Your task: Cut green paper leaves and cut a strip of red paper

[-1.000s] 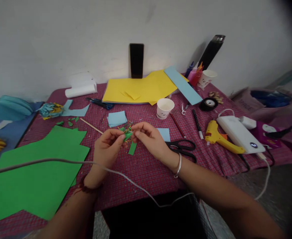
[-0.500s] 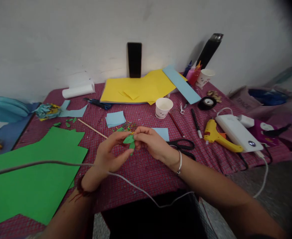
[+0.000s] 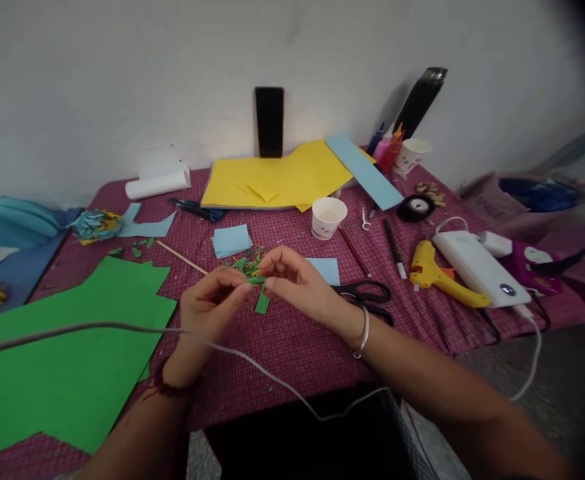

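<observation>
A small green paper piece (image 3: pixel 256 281) is pinched between both hands over the checked cloth. My left hand (image 3: pixel 212 307) grips its left end with thumb and fingertips. At its right end, the thumb and fingers of my right hand (image 3: pixel 295 283) are closed on it. A green strip (image 3: pixel 262 301) shows just beneath, and whether it is joined to the piece I cannot tell. Behind the fingers lies a pile of green and yellow paper scraps (image 3: pixel 245 262). Black-handled scissors (image 3: pixel 367 292) rest right of my right hand, their blades hidden.
Large green sheets (image 3: pixel 72 347) cover the left side. A white cable (image 3: pixel 267 375) crosses before my left wrist. Further back stand a paper cup (image 3: pixel 328 219) and a phone (image 3: pixel 269 122). A yellow glue gun (image 3: pixel 425 267) and white power bank (image 3: pixel 480 267) lie right.
The green piece has turned from showing its flat face to nearly edge-on. My left hand has shifted slightly left and down, and the green strip below shows more fully.
</observation>
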`<state>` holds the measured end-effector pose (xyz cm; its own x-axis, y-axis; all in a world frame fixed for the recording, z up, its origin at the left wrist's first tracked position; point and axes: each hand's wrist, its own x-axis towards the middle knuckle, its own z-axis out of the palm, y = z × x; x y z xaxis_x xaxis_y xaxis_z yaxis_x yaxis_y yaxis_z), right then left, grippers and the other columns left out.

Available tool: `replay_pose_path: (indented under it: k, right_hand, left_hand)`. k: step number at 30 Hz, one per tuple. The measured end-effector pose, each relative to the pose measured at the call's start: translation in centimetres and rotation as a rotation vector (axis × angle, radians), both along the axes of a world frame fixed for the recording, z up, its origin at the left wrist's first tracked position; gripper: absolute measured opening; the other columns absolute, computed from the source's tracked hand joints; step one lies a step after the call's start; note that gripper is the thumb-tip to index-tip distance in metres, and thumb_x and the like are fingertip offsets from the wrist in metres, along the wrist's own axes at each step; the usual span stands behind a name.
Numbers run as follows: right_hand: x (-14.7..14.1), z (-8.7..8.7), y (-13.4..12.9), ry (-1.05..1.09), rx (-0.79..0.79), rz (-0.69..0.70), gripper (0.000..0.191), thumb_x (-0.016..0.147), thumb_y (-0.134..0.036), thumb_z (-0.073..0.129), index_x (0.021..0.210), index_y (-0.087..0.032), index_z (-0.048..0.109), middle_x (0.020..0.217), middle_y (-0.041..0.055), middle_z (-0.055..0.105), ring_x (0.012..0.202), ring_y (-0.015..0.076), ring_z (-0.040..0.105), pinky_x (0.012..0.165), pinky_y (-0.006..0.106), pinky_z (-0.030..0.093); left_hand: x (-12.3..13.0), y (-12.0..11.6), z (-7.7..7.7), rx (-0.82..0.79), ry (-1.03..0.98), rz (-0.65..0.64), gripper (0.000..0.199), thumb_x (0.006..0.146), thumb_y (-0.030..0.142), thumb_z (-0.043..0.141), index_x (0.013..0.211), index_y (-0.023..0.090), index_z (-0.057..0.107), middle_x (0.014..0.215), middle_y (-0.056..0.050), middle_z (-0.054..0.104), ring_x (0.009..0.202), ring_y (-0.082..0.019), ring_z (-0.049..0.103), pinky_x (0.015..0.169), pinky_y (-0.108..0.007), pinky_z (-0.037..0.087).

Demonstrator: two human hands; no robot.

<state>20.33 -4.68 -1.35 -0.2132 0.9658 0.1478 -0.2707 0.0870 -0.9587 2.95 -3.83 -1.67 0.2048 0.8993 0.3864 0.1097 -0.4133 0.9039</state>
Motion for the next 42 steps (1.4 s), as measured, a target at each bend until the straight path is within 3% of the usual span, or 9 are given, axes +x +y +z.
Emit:
replay_pose_path:
  k: [6, 10, 15, 23, 27, 30, 33, 37, 42]
  right_hand:
    - [-0.5, -0.6, -0.1, -0.169, 0.098, -0.090, 0.011, 0.078, -0.022, 0.061, 0.071, -0.021, 0.053, 0.067, -0.0034, 0.052, 0.063, 0.0119, 0.049, 0.059, 0.027, 0.041]
    - [-0.6, -0.7, 0.0, -0.121, 0.090, -0.199, 0.012, 0.077, -0.024, 0.063, 0.070, -0.021, 0.053, 0.072, -0.0019, 0.055, 0.069, 0.0137, 0.053, 0.066, 0.029, 0.045]
    - [-0.6, -0.7, 0.1, -0.095, 0.022, -0.214, 0.013, 0.075, -0.024, 0.063, 0.068, -0.021, 0.053, 0.070, -0.0027, 0.056, 0.067, 0.0129, 0.053, 0.066, 0.029, 0.045]
    - [-1.0, -1.2, 0.0, -0.137, 0.030, -0.195, 0.011, 0.074, -0.017, 0.062, 0.069, -0.021, 0.052, 0.068, -0.0037, 0.055, 0.065, 0.0119, 0.052, 0.063, 0.027, 0.044]
    - [-1.1, -1.3, 0.1, -0.091, -0.073, -0.124, 0.009, 0.077, -0.019, 0.061, 0.081, -0.021, 0.053, 0.068, -0.0050, 0.055, 0.061, 0.0109, 0.052, 0.057, 0.026, 0.043]
    - [-1.0, -1.3, 0.1, -0.119, -0.096, -0.040, 0.009, 0.081, -0.024, 0.059, 0.076, -0.020, 0.052, 0.064, -0.0051, 0.052, 0.057, 0.0106, 0.050, 0.055, 0.025, 0.040]
    - [-1.0, -1.3, 0.0, -0.165, -0.058, -0.060, 0.020, 0.083, -0.026, 0.058, 0.067, -0.020, 0.049, 0.059, -0.0054, 0.048, 0.054, 0.0099, 0.045, 0.053, 0.025, 0.037]
    - [-1.1, -1.5, 0.1, -0.143, -0.041, -0.109, 0.020, 0.082, -0.028, 0.059, 0.067, -0.019, 0.049, 0.060, -0.0057, 0.049, 0.055, 0.0093, 0.045, 0.053, 0.024, 0.037]
    - [-1.2, -1.7, 0.2, -0.126, -0.061, -0.125, 0.017, 0.080, -0.028, 0.060, 0.069, -0.018, 0.052, 0.062, -0.0050, 0.053, 0.056, 0.0092, 0.049, 0.055, 0.023, 0.040]
  left_hand:
    - [0.4, 0.2, -0.4, -0.091, -0.087, 0.018, 0.006, 0.075, 0.019, 0.073, 0.074, 0.019, 0.067, 0.068, 0.000, 0.065, 0.062, -0.010, 0.059, 0.058, -0.023, 0.047]
    - [1.4, 0.1, -0.9, -0.282, -0.363, 0.060, 0.026, 0.071, 0.021, 0.076, 0.094, 0.021, 0.065, 0.070, 0.003, 0.065, 0.058, -0.009, 0.060, 0.057, -0.022, 0.050]
    - [2.7, -0.3, -1.1, -0.491, -0.416, -0.052, 0.025, 0.064, 0.027, 0.080, 0.081, 0.017, 0.064, 0.067, 0.002, 0.064, 0.053, -0.009, 0.057, 0.049, -0.022, 0.048]
    - [2.1, -0.3, -2.2, -0.325, -0.265, 0.022, 0.018, 0.083, 0.031, 0.065, 0.070, 0.018, 0.062, 0.060, 0.003, 0.057, 0.055, -0.008, 0.051, 0.055, -0.021, 0.042]
    - [1.7, -0.3, -1.7, -0.236, -0.120, 0.057, 0.020, 0.084, 0.029, 0.063, 0.067, 0.019, 0.061, 0.058, 0.004, 0.055, 0.054, -0.009, 0.049, 0.053, -0.022, 0.040]
    - [1.6, -0.3, -1.3, -0.220, -0.066, 0.084, 0.021, 0.082, 0.029, 0.064, 0.064, 0.018, 0.060, 0.056, 0.003, 0.054, 0.052, -0.009, 0.047, 0.049, -0.022, 0.038]
    - [1.8, -0.2, -1.2, -0.258, -0.157, 0.105, 0.019, 0.078, 0.029, 0.068, 0.064, 0.018, 0.060, 0.055, 0.004, 0.055, 0.051, -0.008, 0.048, 0.049, -0.021, 0.039]
    - [2.2, -0.1, -1.5, -0.407, -0.360, 0.072, 0.017, 0.069, 0.027, 0.076, 0.073, 0.017, 0.062, 0.057, 0.004, 0.060, 0.051, -0.008, 0.054, 0.050, -0.020, 0.044]
    - [2.3, 0.0, -1.8, -0.483, -0.385, 0.051, 0.018, 0.067, 0.029, 0.078, 0.073, 0.016, 0.066, 0.057, 0.002, 0.063, 0.051, -0.009, 0.056, 0.050, -0.020, 0.046]
